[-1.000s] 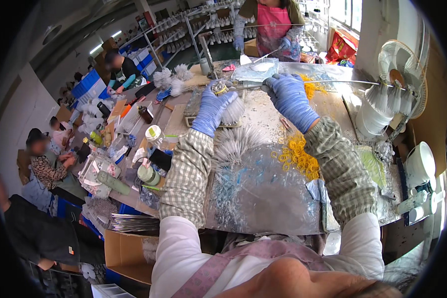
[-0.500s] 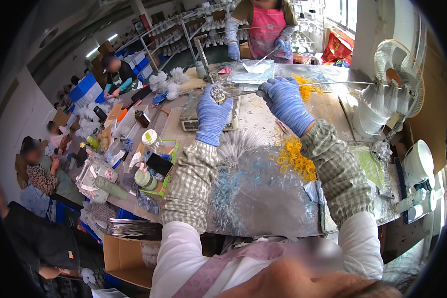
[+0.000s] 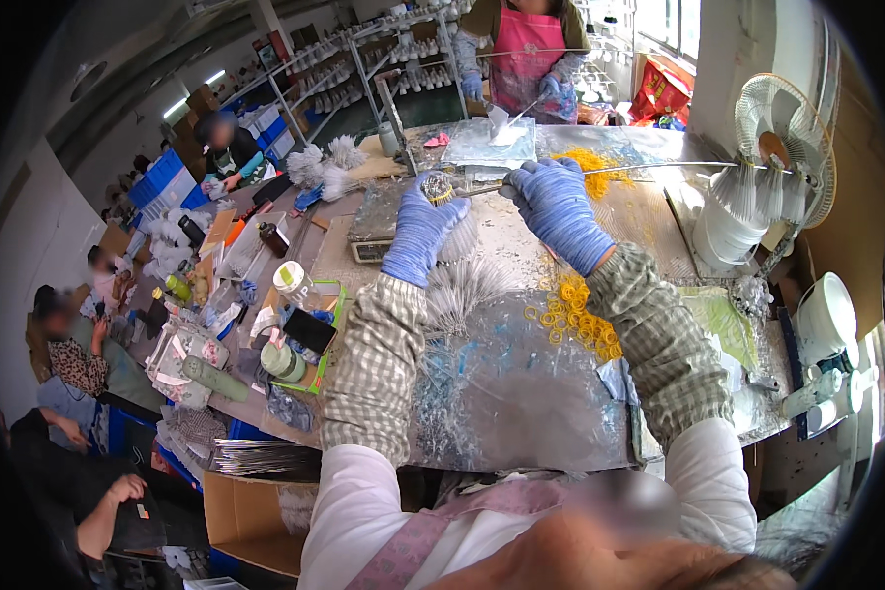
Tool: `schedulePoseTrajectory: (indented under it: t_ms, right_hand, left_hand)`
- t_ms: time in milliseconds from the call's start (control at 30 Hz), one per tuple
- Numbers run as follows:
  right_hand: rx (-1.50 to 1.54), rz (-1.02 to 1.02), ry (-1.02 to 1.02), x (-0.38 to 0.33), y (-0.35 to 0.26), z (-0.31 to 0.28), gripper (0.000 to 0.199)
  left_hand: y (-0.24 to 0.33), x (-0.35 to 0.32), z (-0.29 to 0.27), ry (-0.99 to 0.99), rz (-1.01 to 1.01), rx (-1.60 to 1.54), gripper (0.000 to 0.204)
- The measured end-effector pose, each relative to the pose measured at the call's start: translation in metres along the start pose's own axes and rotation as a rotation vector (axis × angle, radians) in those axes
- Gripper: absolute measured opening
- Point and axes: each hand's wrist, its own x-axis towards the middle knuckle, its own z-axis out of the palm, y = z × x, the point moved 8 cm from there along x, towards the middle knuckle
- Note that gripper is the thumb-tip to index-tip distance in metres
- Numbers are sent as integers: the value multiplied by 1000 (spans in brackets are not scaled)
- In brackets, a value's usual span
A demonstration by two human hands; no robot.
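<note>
Nearest you, loose bristles [image 3: 459, 295] lie left of the yellow rubber bands [image 3: 598, 334]. Beyond those bands, and leftward, your left hand [image 3: 419, 234] is wrapped around a bristle bundle [image 3: 437, 188], round end up; your right hand [image 3: 560, 211], beyond them too, grips a thin rod [image 3: 481, 189] reaching toward that bundle.

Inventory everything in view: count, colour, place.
table: one, grey, centre
held bristle bundle: one, whitish, upper centre
hanging bundles: several, whitish, right
loose bristles: many, whitish, on table
rings: two piles, yellow, on table
rod: one, grey, upper right
buckets: at least two, white, right
fan: one, pale, right
open box: one, brown, lower left
clutter: uncountable, mixed, left
other people: at least five, mixed clothing, background, left
left hand: one, blue-gloved, on held bristle bundle
right hand: one, blue-gloved, on rod
</note>
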Motion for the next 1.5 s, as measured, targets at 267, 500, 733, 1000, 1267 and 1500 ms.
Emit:
schedulePoseTrajectory:
  t_ms: [267,500,733,1000,1267,1500]
  right_hand:
    - [7,4,20,-3,0,9,19]
    - [3,19,130,-15,5,0,21]
    - [527,-22,-265,-210,-42,22,32]
    - [812,290,-264,-402,-68,92,22]
    - [840,335,-256,-404,-64,87,23]
    - [874,356,-263,-404,-66,81,21]
  left_hand:
    - [-16,0,4,139,5,-34,34]
    - [-37,9,19,199,146,88,68]
    - [-45,31,52,68,-80,67,85]
    - [64,24,241,-292,104,238,80]
    - [106,6,373,-391,148,254,90]
    - [96,21,402,-376,179,315,97]
